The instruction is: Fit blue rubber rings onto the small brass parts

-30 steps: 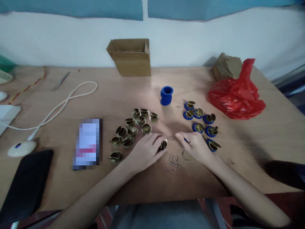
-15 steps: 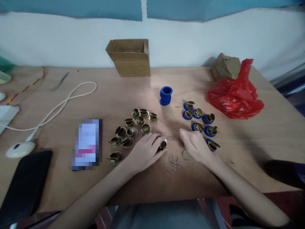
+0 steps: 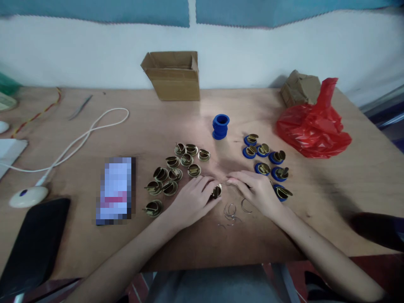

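Note:
My left hand point(image 3: 195, 200) lies on the table with its fingers curled round a round brass piece point(image 3: 216, 191) that carries a tilted disc. To its left stand several similar brass pieces point(image 3: 175, 174) with pale rims. My right hand point(image 3: 259, 190) reaches in from the right, a little apart from the held piece, thumb and fingertips close together; I cannot make out what is between them. Beside it on the right sit several brass pieces on blue rings point(image 3: 262, 168). Thin wire rings point(image 3: 231, 210) lie on the table between my two hands.
A stack of blue rings point(image 3: 220, 127) stands behind my hands. A cardboard box point(image 3: 178, 80) and a red plastic bag point(image 3: 312, 130) are at the back. On the left are a phone with a blurred screen point(image 3: 115, 189), a black phone point(image 3: 38, 240) and a white cable point(image 3: 85, 134).
My right hand's fingers have stretched out to the left from a closed fist, towards the brass piece. My left hand has stayed in place with its piece.

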The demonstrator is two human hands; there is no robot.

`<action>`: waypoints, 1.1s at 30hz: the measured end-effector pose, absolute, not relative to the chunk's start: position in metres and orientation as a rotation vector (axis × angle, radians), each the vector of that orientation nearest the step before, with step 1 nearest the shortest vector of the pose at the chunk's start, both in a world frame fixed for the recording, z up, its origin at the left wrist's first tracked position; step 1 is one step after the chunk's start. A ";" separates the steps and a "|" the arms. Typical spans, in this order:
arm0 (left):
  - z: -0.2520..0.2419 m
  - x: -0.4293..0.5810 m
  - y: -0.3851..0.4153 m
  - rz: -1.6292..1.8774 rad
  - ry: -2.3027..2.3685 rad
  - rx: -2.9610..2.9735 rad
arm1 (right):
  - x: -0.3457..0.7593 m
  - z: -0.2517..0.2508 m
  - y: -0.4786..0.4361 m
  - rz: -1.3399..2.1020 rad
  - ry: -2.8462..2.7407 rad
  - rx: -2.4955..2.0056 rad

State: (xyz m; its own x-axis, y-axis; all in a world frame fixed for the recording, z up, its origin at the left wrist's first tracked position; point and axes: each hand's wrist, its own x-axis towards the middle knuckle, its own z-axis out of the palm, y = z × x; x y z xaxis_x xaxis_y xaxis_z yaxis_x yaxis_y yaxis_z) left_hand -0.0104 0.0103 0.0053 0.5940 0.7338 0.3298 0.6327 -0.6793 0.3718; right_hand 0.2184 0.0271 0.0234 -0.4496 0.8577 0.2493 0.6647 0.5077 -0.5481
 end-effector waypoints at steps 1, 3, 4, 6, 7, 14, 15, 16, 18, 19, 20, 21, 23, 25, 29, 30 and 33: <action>0.005 -0.010 0.010 0.682 1.136 2.607 | 0.219 0.024 0.028 0.496 -2.247 -1.263; 0.006 -0.010 0.010 0.679 1.138 2.605 | 0.219 0.023 0.028 0.470 -2.242 -1.303; 0.006 -0.010 0.010 0.682 1.137 2.602 | 0.219 0.023 0.029 0.461 -2.237 -1.322; 0.005 -0.010 0.011 0.689 1.134 2.593 | 0.219 0.023 0.029 0.453 -2.228 -1.343; 0.005 -0.010 0.011 0.690 1.130 2.591 | 0.218 0.022 0.029 0.453 -2.223 -1.348; 0.005 -0.011 0.011 0.710 1.125 2.598 | 0.217 0.022 0.029 0.398 -2.218 -1.388; 0.005 -0.011 0.011 0.709 1.127 2.595 | 0.218 0.021 0.029 0.393 -2.225 -1.394; 0.005 -0.011 0.011 0.706 1.131 2.591 | 0.218 0.021 0.029 0.392 -2.234 -1.400; 0.005 -0.011 0.010 0.697 1.137 2.583 | 0.218 0.021 0.029 0.398 -2.250 -1.412; 0.005 -0.011 0.010 0.693 1.138 2.580 | 0.218 0.020 0.029 0.401 -2.255 -1.416; 0.005 -0.011 0.010 0.690 1.137 2.579 | 0.218 0.020 0.028 0.402 -2.258 -1.417; 0.005 -0.011 0.010 0.687 1.136 2.577 | 0.218 0.020 0.028 0.401 -2.259 -1.417; 0.006 -0.011 0.010 0.691 1.133 2.574 | 0.219 0.019 0.028 0.395 -2.265 -1.411; 0.006 -0.011 0.010 0.694 1.131 2.574 | 0.220 0.018 0.028 0.396 -2.278 -1.402; 0.006 -0.011 0.010 0.676 1.138 2.566 | 0.221 0.018 0.027 0.391 -2.318 -1.401; 0.006 -0.011 0.010 0.674 1.141 2.561 | 0.221 0.019 0.026 0.379 -2.330 -1.406; 0.005 -0.011 0.011 0.685 1.145 2.550 | 0.220 0.021 0.025 0.348 -2.360 -1.417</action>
State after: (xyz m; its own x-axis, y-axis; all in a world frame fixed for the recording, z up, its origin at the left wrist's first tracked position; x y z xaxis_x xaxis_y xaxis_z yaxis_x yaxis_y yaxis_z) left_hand -0.0111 0.0111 0.0048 0.5773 0.7550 0.3109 0.6308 -0.6542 0.4172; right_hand 0.2195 0.0252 0.0215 -0.4292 0.8848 0.1816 0.7947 0.4654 -0.3897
